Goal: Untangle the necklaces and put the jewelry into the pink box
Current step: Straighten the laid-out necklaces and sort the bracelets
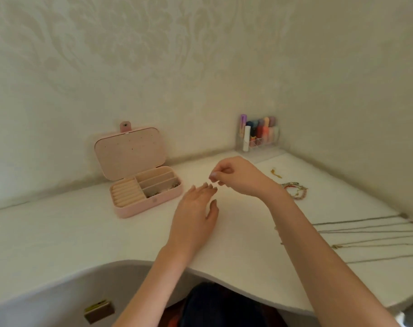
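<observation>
The necklaces lie in thin grey lines on the right side of the white table. They look very light, floppy and slippery, and could knot or snap, so I would pinch one end near its clasp. A beaded bracelet pile sits farther back. The pink box stands open on the left. The right hand has its grip pinched shut, maybe on something tiny; I cannot tell what. The left hand is loose, holding nothing.

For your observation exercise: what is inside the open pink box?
The pink box holds cream ring rolls on its left and divided compartments on its right; small jewelry lies in the front compartment. Its pieces are too blurred to identify.
</observation>
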{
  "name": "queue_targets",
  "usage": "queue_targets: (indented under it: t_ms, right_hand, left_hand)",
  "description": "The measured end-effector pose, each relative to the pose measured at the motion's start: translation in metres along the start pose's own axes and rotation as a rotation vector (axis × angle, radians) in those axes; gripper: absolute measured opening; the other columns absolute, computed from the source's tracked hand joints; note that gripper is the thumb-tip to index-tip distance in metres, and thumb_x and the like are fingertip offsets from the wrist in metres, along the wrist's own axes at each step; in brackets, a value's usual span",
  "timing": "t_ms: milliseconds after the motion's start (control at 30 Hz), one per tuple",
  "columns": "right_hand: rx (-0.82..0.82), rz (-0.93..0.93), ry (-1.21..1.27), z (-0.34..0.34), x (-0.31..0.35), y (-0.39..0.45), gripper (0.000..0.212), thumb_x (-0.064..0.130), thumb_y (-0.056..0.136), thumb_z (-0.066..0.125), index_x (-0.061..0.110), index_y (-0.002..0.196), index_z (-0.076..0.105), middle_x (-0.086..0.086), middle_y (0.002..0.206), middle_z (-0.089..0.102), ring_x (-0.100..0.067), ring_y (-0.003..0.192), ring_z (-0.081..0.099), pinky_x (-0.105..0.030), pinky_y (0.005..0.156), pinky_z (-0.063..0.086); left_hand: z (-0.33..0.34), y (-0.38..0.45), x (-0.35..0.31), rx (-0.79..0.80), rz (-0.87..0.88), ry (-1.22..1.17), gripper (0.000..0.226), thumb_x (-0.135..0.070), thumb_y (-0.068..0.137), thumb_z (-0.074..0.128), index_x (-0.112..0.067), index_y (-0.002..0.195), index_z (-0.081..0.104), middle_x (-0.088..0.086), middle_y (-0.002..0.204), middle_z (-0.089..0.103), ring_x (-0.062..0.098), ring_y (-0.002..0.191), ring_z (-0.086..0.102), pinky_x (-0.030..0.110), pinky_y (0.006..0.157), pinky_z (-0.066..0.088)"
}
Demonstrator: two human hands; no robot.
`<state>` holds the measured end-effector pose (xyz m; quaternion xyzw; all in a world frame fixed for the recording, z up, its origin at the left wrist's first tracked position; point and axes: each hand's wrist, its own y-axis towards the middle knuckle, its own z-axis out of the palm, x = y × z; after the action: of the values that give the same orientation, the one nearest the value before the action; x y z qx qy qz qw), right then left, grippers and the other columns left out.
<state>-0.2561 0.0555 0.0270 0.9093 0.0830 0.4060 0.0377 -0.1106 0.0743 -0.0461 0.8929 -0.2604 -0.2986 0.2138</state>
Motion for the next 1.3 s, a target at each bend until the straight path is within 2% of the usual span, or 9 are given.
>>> queue_targets:
  t_ms: [67,167,333,433,533,667,900,1100,1300]
  right_hand:
    - [-0.132,0.033,-0.013,-0.024,-0.018,-0.026,0.019,0.02,0.095,0.052,0.014,0.097,0.07,0.007,0.094,0.068,-0.007,0.088,0.062,-0.014,0.07,0.045]
    - [-0.341,0.125,-0.113,-0.06,-0.059,-0.068,0.02,0.021,0.096,0.052,0.013,0.1,0.07,0.003,0.099,0.068,-0.009,0.09,0.06,-0.017,0.069,0.039]
    - [-0.606,0.338,-0.304,-0.113,-0.13,-0.142,0.023,0.018,0.096,0.05,0.009,0.104,0.07,-0.007,0.106,0.07,-0.021,0.095,0.061,-0.017,0.071,0.033]
    - [-0.742,0.445,-0.408,-0.135,-0.158,-0.175,0.027,0.009,0.095,0.045,0.006,0.109,0.067,-0.014,0.113,0.067,-0.032,0.103,0.06,-0.029,0.084,0.044]
    - [-0.689,0.577,-0.554,-0.143,-0.17,-0.185,0.032,0.007,0.094,0.043,0.012,0.117,0.065,-0.016,0.121,0.062,-0.037,0.107,0.058,-0.042,0.087,0.05]
    - [-0.488,0.652,-0.692,-0.137,-0.17,-0.179,0.034,0.003,0.093,0.04,0.01,0.115,0.064,-0.017,0.117,0.06,-0.034,0.105,0.058,-0.035,0.085,0.047]
    - [-0.533,0.709,-0.707,-0.139,-0.165,-0.171,0.03,0.0,0.088,0.047,0.009,0.108,0.067,-0.018,0.11,0.062,-0.035,0.099,0.06,-0.036,0.082,0.049]
    - [-0.63,0.459,-0.661,-0.121,-0.15,-0.161,0.032,0.002,0.092,0.044,0.019,0.107,0.067,-0.007,0.11,0.062,-0.026,0.095,0.059,-0.029,0.068,0.041]
    - [-0.599,-0.03,0.118,-0.099,-0.081,-0.13,0.025,-0.006,0.082,0.06,0.015,0.092,0.071,0.0,0.073,0.066,-0.014,0.069,0.062,-0.024,0.073,0.052]
  left_hand:
    - [0.015,-0.003,-0.028,0.06,0.019,-0.053,0.038,-0.014,0.097,0.043,-0.014,0.134,0.052,0.005,0.141,0.049,0.018,0.136,0.039,0.015,0.111,0.009]
    - [0.037,-0.008,-0.072,0.161,0.126,-0.161,0.04,-0.015,0.101,0.036,-0.017,0.14,0.044,0.002,0.148,0.04,0.011,0.141,0.028,0.009,0.108,0.004]
    - [0.068,-0.012,-0.145,0.426,0.245,-0.208,0.045,-0.025,0.103,0.031,-0.012,0.146,0.032,0.006,0.155,0.027,0.016,0.145,0.017,0.022,0.115,0.008]
    - [0.084,-0.009,-0.165,0.514,0.305,-0.128,0.048,-0.028,0.103,0.028,-0.008,0.147,0.029,0.009,0.156,0.024,0.018,0.145,0.015,0.028,0.117,0.006]
    - [0.098,-0.005,-0.168,0.567,0.288,-0.093,0.056,-0.042,0.102,0.027,-0.014,0.15,0.022,0.005,0.157,0.02,0.016,0.146,0.011,0.033,0.119,0.006]
    - [0.104,-0.005,-0.167,0.642,0.302,-0.02,0.062,-0.053,0.099,0.022,-0.021,0.151,0.015,-0.002,0.159,0.012,0.011,0.146,0.002,0.033,0.119,-0.002]
    - [0.107,-0.006,-0.165,0.61,0.296,-0.05,0.061,-0.054,0.098,0.023,-0.021,0.149,0.025,-0.001,0.158,0.016,0.01,0.146,0.004,0.032,0.119,-0.001]
    - [0.095,-0.011,-0.173,0.273,0.277,-0.352,0.039,-0.03,0.101,0.038,-0.016,0.137,0.046,-0.001,0.147,0.042,0.01,0.14,0.029,0.025,0.115,0.019]
    - [0.084,0.01,-0.163,0.202,-0.124,-0.728,0.046,-0.017,0.095,0.054,-0.015,0.138,0.038,0.0,0.132,0.053,0.008,0.12,0.051,0.019,0.098,0.036]
